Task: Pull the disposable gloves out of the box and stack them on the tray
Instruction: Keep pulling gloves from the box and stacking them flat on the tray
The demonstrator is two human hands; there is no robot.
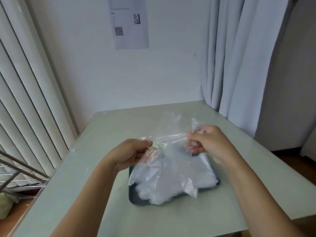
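Head view: left hand (130, 153) and right hand (209, 142) pinch glove (171, 136) taut.

Held glove: I see a thin clear plastic glove (171, 136), filmy, creased and faintly glossy.
Heap: milky translucent plastic gloves (172, 178), crinkled, with a soft sheen.
Tray: dark grey tray (135, 197), smooth and matt to me.
Counter: pale green counter (106, 134), smooth and glassy.
Curtain: pale grey cloth curtain (239, 65), matt.
Sheet: white printed paper sheet (130, 23), matt.

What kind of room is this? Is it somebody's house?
Probably a room in a home, though I can't be sure. A curtain hangs in the corner, vertical blinds cover the left side, and a plain table stands against the wall.
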